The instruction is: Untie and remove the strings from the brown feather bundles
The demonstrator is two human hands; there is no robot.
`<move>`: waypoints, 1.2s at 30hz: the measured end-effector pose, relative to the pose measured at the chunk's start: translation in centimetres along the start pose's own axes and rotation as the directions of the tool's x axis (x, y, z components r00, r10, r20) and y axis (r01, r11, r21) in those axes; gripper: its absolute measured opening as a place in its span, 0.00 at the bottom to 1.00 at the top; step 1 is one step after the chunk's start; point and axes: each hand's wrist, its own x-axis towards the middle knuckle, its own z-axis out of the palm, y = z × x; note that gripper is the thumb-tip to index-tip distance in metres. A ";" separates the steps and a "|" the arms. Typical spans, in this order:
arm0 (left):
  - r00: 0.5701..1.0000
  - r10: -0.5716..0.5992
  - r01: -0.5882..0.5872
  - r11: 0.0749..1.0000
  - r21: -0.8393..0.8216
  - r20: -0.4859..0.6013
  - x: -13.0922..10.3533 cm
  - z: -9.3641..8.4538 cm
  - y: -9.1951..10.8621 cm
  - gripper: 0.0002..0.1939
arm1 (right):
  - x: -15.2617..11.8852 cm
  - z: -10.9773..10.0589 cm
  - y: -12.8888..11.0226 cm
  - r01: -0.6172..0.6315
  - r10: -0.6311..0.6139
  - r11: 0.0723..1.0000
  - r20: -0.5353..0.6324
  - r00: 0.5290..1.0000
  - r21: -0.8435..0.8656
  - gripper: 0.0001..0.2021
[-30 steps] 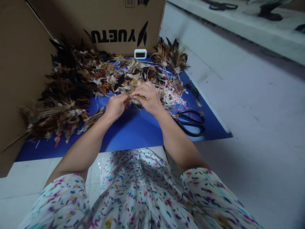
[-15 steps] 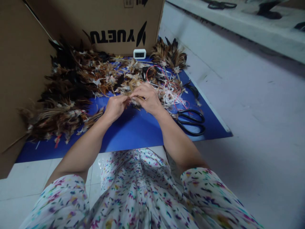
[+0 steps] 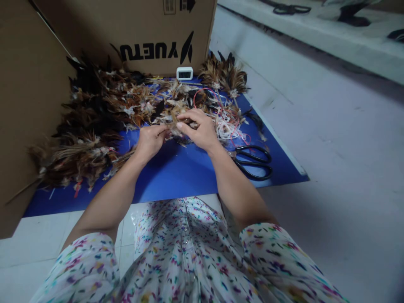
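Brown and tan feathers (image 3: 134,99) lie heaped across the blue tabletop (image 3: 176,176). Close to the near edge of the heap, my left hand (image 3: 152,141) pinches a small feather between thumb and fingertips. My right hand (image 3: 200,128) is just to its right, thumb and fingers apart over the feathers, with nothing visibly gripped. A tangle of white string (image 3: 227,126) lies beyond my right wrist. Black-handled scissors (image 3: 254,162) rest on the tabletop to the right of my right forearm.
Cardboard boxes (image 3: 139,25) stand along the back and left. A small white digital clock (image 3: 184,73) sits against the back box. Upright feather bunches (image 3: 224,75) stand at the back right, beside a pale wall (image 3: 315,126). Another pair of scissors (image 3: 292,9) lies on a ledge.
My right thumb and fingers have spread from a pinch and moved slightly right, away from my left fingertips. My left hand keeps its pinch in nearly the same place.
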 end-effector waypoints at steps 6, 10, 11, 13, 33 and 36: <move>0.968 -0.221 0.203 0.969 -0.141 -0.122 0.2 -0.2 -0.8 0.08 | 0.1 0.0 1.2 -0.196 0.213 0.976 -0.218 0.952 0.096 0.20; 0.915 -0.365 0.290 0.891 -0.349 -0.172 0.7 -0.4 -1.8 0.12 | -0.2 0.8 1.9 -0.177 0.170 0.984 -0.155 0.973 -0.030 0.08; 0.905 -0.383 0.289 0.872 -0.396 -0.183 0.9 -0.4 -2.1 0.14 | -0.4 1.2 1.8 -0.149 0.141 0.985 -0.093 0.986 -0.088 0.05; 0.891 -0.407 0.278 0.841 -0.465 -0.203 1.1 -0.5 -2.4 0.17 | -0.8 2.0 1.3 -0.089 0.105 0.973 0.065 0.992 -0.214 0.06; 0.877 -0.449 0.286 0.775 -0.564 -0.171 1.2 -0.1 -2.6 0.14 | -1.2 4.7 -0.6 0.031 0.304 0.794 0.439 0.845 -0.608 0.12; 0.864 -0.477 0.307 0.750 -0.586 -0.158 1.2 -0.1 -2.6 0.14 | -0.9 4.2 0.1 -0.082 0.283 0.872 0.359 0.889 -0.483 0.10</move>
